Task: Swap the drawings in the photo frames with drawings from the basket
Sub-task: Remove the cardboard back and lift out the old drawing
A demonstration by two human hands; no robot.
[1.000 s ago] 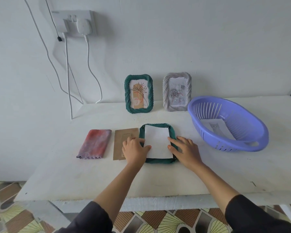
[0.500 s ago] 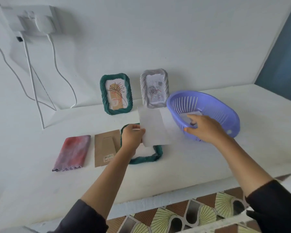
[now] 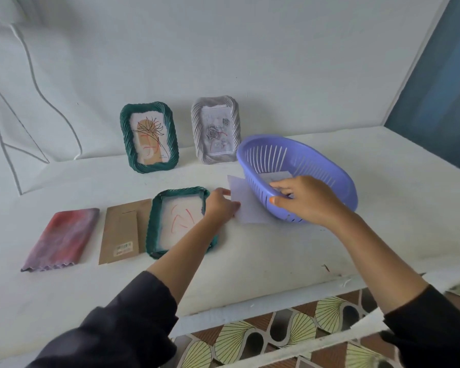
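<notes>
A green photo frame (image 3: 154, 224) lies face down on the white table (image 3: 250, 261), its back open, with red strokes showing in its window. My left hand (image 3: 219, 205) pinches the left edge of a white sheet (image 3: 246, 208) that lies just right of the frame, against the purple basket (image 3: 340, 181). My right hand (image 3: 307, 200) reaches over the basket's near rim. Its fingers touch a white drawing (image 3: 272, 176) inside and its thumb sits by the rim. Whether it grips the drawing is hidden.
Against the back wall stand a green frame (image 3: 149, 136) with a flower drawing and a grey frame (image 3: 215, 130) with a rose drawing. A brown cardboard backing (image 3: 122, 232) and a red-purple cloth (image 3: 61, 237) lie left of the open frame. White cables (image 3: 27, 75) hang on the wall.
My left hand lifted the white sheet out of the flat frame and carried it right to the basket's side. My right hand left the frame and reached into the basket.
</notes>
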